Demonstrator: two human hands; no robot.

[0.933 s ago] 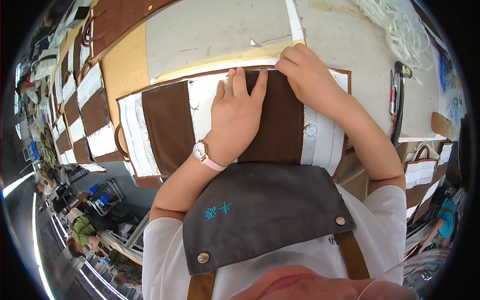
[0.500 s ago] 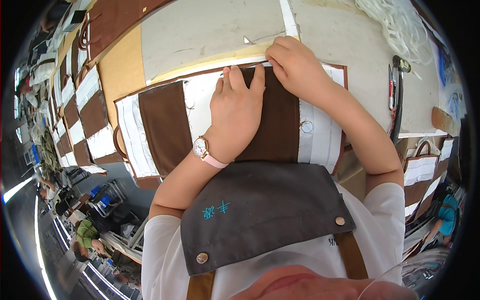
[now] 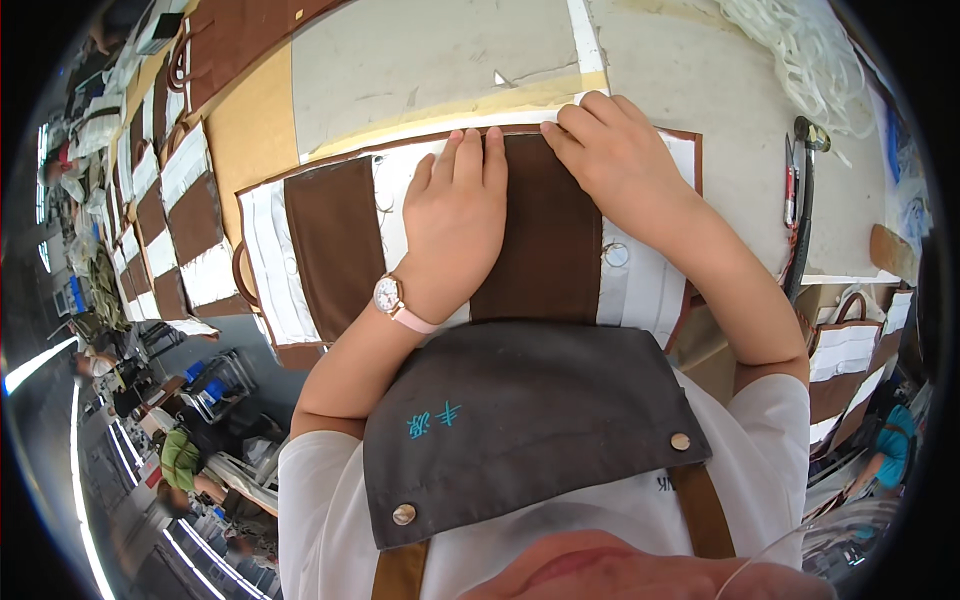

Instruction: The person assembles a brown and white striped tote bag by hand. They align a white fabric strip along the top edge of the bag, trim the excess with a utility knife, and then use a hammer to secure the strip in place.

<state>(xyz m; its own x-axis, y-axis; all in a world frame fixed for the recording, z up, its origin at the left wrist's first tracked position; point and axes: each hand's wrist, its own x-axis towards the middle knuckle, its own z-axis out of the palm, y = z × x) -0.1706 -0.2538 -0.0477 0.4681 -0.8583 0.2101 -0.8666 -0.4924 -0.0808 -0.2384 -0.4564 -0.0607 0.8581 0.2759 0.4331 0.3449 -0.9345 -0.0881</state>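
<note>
A brown-and-white bag panel [image 3: 335,215] with dark trim along its edges lies flat in front of me. My left hand [image 3: 458,215] rests palm down on it, fingers stretched out, their tips at the far edge. To the right of those fingertips, my right hand [image 3: 625,150] has bent fingers around the same edge. Its thumb lies on the trim, and the fingertips beyond are partly hidden. A round metal snap [image 3: 614,255] sits on the right white band. A brown handle [image 3: 240,280] sticks out at the panel's left side.
Cutters [image 3: 789,180] and a black-handled hammer [image 3: 803,215] lie at the right. White cord [image 3: 800,50] is heaped at the far right. More brown-and-white panels [image 3: 185,215] overlap at the left; a brown piece [image 3: 235,45] lies behind them. Another person [image 3: 180,460] is in the background.
My right hand has shifted slightly right and nearer, and the dark trim it pinched up now lies down along the edge. My left hand has slid a little left.
</note>
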